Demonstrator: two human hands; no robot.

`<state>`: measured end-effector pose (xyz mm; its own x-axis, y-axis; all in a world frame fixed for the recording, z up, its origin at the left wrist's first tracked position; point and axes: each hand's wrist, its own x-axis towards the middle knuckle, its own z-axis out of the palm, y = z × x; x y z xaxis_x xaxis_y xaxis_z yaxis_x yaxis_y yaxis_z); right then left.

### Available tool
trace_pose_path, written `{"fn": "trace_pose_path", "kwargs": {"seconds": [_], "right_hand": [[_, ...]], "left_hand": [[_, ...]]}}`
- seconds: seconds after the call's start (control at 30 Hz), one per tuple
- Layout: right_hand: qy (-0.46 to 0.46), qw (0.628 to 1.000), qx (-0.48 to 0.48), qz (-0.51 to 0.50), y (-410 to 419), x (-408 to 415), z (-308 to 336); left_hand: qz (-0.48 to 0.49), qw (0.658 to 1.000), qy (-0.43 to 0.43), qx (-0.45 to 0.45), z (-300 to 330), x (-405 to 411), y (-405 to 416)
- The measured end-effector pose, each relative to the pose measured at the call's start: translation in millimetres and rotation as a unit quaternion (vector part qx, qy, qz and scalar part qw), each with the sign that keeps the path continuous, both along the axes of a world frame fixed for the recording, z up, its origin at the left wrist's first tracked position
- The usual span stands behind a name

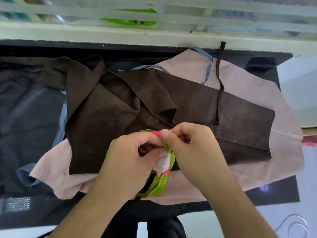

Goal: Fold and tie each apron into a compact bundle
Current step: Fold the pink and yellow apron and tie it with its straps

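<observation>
Head view: both hands meet over a dark bench. The left hand and right hand curl their fingers round a small pink-and-white apron bundle, pinching its green ties. Just beyond the fingers lies a brown apron, spread over a pale pink apron.

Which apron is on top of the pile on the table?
The brown apron. It lies loosely folded across the pink apron, which shows only around its edges. The pink-and-green one is off the pile, in both hands.
</observation>
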<state>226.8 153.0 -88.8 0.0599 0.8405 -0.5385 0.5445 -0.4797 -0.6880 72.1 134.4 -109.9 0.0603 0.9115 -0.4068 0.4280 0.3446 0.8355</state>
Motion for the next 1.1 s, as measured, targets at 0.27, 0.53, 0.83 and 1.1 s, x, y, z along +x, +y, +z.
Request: {"fn": "trace_pose_path", "kwargs": {"seconds": [0.27,0.53,0.83,1.1], "right_hand": [[0.178,0.979,0.044,-0.087,-3.7,10.7,-4.7],[-0.017,0.974,0.183,0.134,-13.2,11.8,-14.7],[-0.006,0.976,0.143,0.165,-12.1,13.5,-16.2],[-0.009,0.973,0.162,0.165,-14.6,11.3,-18.2]], "left_hand": [[0.028,0.999,-0.019,-0.012,-3.7,-0.4,-1.6],[0.015,0.999,-0.021,-0.027,-4.6,-3.8,2.6],[-0.012,0.998,-0.035,-0.055,-3.3,-9.9,10.1],[-0.032,0.998,-0.024,-0.045,-4.6,-9.1,13.4]]}}
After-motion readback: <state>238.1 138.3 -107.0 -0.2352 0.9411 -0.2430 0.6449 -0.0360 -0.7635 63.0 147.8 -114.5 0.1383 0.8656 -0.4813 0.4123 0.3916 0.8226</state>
